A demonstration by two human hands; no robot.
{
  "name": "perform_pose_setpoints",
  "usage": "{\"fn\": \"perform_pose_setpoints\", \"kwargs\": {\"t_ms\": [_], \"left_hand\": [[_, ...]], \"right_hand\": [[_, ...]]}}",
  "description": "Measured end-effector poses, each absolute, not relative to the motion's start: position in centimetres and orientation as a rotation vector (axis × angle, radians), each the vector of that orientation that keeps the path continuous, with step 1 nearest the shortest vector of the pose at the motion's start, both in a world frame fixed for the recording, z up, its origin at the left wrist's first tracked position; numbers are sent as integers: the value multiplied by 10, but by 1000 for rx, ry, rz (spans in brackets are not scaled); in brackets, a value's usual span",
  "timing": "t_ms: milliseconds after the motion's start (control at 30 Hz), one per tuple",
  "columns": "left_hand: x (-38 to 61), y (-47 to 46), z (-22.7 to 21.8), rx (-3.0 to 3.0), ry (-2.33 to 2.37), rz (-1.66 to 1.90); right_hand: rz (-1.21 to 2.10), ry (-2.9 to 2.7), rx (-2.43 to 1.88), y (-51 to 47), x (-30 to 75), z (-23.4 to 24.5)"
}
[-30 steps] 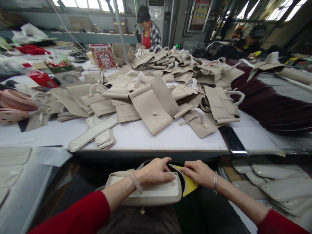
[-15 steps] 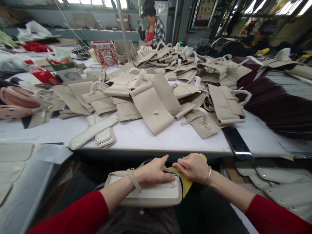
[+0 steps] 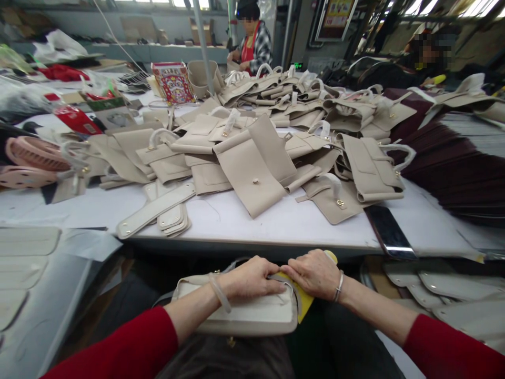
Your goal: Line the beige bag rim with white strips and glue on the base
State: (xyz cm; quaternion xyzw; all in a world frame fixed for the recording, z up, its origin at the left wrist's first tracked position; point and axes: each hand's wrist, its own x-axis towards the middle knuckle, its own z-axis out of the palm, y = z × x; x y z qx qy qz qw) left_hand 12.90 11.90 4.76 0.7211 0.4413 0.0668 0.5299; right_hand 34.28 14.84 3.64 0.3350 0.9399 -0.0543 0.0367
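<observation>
A cream handbag (image 3: 252, 313) lies on my lap below the table edge. My left hand (image 3: 248, 278) rests on top of it, fingers curled and pressing down on its upper edge. My right hand (image 3: 313, 272) is closed on a yellow piece (image 3: 305, 305) that sticks out at the bag's right end. The fingertips of both hands meet at the bag's top right corner. What lies under the fingers is hidden.
The white table (image 3: 244, 221) holds a big heap of beige bag panels (image 3: 252, 163), a stack of beige strips (image 3: 158, 210) and a black phone (image 3: 389, 231) near the front edge. More cream pieces (image 3: 445, 287) lie low right. Two other people work at the back.
My right hand has moved left and up onto the yellow piece until it meets my left hand. The left hand's fingers have curled in. The bag stays on my lap.
</observation>
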Motion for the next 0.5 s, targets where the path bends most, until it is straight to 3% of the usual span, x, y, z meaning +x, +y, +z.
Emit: {"fn": "perform_pose_setpoints", "kwargs": {"t_ms": [500], "left_hand": [[132, 118, 52, 1809, 1046, 103]], "right_hand": [[-122, 2752, 1166, 132, 339, 40]]}}
